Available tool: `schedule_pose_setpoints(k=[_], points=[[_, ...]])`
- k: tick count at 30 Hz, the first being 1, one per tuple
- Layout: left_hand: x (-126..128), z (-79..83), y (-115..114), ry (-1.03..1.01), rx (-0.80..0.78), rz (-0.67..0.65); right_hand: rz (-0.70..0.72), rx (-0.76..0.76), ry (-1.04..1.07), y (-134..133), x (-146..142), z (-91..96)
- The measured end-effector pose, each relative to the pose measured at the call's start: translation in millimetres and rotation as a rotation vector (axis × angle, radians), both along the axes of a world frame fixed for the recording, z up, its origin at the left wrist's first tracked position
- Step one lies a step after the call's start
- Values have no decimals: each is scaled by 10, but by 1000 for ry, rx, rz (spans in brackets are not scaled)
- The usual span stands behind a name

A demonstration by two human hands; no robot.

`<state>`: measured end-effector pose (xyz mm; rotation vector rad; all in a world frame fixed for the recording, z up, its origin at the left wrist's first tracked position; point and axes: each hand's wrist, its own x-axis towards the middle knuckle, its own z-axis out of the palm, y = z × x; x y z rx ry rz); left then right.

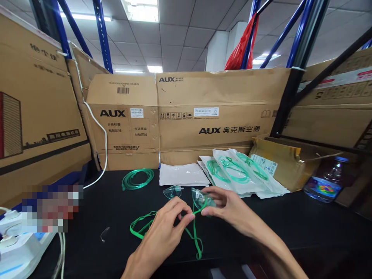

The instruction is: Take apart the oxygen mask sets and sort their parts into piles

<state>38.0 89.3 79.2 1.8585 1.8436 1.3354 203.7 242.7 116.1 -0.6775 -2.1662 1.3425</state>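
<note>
My right hand [222, 203] grips a clear oxygen mask [199, 198] with a green tint, held just above the black table. A green elastic strap [197, 242] runs from the mask and dangles below it. Between thumb and fingertips, my left hand [167, 224] pinches this strap close to the mask. Behind my left hand, a second clear mask [173, 191] lies on the table. More green straps [138, 226] lie in loops to the left of my left hand, partly covered by it.
Coiled green tubing [137, 179] lies at the back left. White packets [183, 174] and clear-fronted pouches with green tubing [236, 168] lie at the back. An open carton [281, 162] and a water bottle [327, 182] stand right; a power strip [20, 248] sits left. Cardboard walls [217, 91] enclose the table.
</note>
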Motion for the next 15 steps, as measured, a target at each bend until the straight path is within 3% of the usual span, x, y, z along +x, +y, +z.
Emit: schedule_pose_setpoints(k=[7,15], points=[[-108,-18,9,7,-9,27,-84,1,-20,199,155,106],[-118,28,-25,-58,52,142,58,-77,-4,30,107,130]])
